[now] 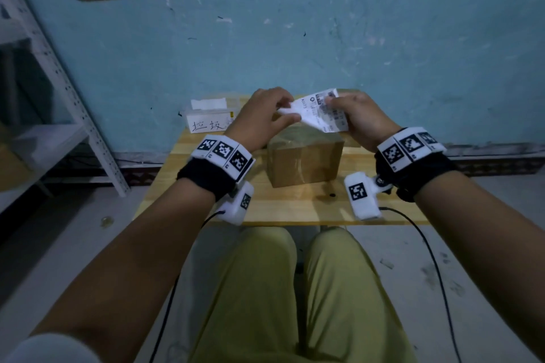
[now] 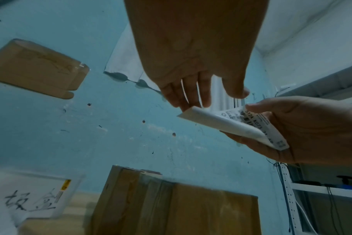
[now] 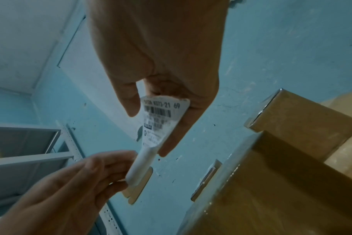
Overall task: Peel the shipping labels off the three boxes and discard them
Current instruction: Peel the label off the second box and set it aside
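Your left hand (image 1: 265,115) and right hand (image 1: 358,119) each pinch an end of the peeled shipping label (image 1: 320,112), held above the box (image 1: 305,159) on the surface (image 1: 295,206). Keep curling it sticky side inward, then release it over the bin (image 1: 208,119) at far left.

Dim, bluish, flat light fills all three views with only soft shadows, a faint sheen lies on the taped box (image 1: 305,160) top, wide-angle bending curves the shelf (image 1: 67,91) at the head view's left edge, and both wrist views are grainy, with nearby cardboard smeared by blur.
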